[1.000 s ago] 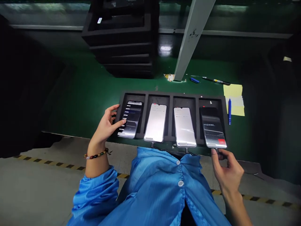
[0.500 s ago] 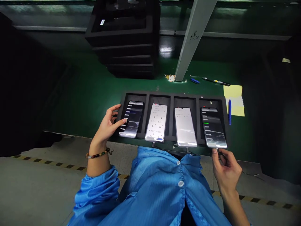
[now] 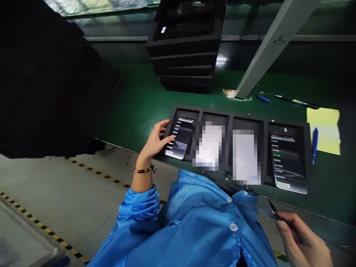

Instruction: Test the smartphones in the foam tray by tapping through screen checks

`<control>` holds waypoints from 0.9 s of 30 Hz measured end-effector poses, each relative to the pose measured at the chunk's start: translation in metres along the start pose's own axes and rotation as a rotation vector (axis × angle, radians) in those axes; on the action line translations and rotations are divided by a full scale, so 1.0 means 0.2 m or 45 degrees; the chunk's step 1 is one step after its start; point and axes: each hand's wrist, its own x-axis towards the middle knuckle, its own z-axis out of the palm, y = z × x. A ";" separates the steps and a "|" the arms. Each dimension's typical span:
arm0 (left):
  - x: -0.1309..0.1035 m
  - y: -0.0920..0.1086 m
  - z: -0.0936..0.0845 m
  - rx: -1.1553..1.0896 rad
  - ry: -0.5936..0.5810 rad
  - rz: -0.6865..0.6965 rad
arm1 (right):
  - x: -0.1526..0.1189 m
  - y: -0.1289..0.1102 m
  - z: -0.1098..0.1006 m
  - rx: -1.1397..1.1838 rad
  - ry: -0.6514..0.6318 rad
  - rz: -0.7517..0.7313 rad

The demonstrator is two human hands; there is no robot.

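My left hand [image 3: 154,142] is at the left end of a black foam tray [image 3: 306,142], fingers spread along its edge and thumb resting on the leftmost phone [image 3: 180,139]. That phone shows a dark screen with lines of text. Two pale phones, the second [image 3: 210,146] and third [image 3: 246,155], lie in the middle compartments, blurred by blocky pixels. At the right end another dark-screened phone [image 3: 287,163] juts past the tray's near edge. Below it, apart from it, my right hand [image 3: 303,237] pinches a thin black cable [image 3: 273,208].
A stack of black trays [image 3: 183,63] stands behind, left of a slanting grey post [image 3: 275,48]. Blue pen [image 3: 315,144], yellow paper [image 3: 325,122], black pen [image 3: 296,101] and blue cap [image 3: 263,98] lie at right. Black cloth [image 3: 55,85] hangs at left.
My right hand has drawn back from the rightmost phone's lower end, taking the cable away from it. My left hand stays on the leftmost phone. The whole view has turned left.
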 end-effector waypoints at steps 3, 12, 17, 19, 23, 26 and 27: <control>0.02 0.01 0.00 0.022 0.002 -0.023 | 0.06 -0.29 0.07 -0.069 -0.363 -0.388; 0.29 0.08 0.11 0.483 0.008 0.229 | 0.42 -1.02 0.81 -0.489 -0.274 -1.203; 0.32 0.06 0.15 0.401 0.001 0.198 | 0.49 -1.08 0.95 -0.583 -0.195 -1.168; 0.31 0.05 0.15 0.382 0.005 0.202 | 0.50 -1.08 0.96 -0.604 -0.179 -1.158; 0.31 0.05 0.15 0.371 0.012 0.199 | 0.51 -1.09 0.97 -0.619 -0.173 -1.116; 0.31 0.05 0.15 0.359 0.012 0.205 | 0.50 -1.10 0.97 -0.632 -0.173 -1.102; 0.31 0.05 0.15 0.355 0.011 0.209 | 0.49 -1.10 0.97 -0.640 -0.173 -1.089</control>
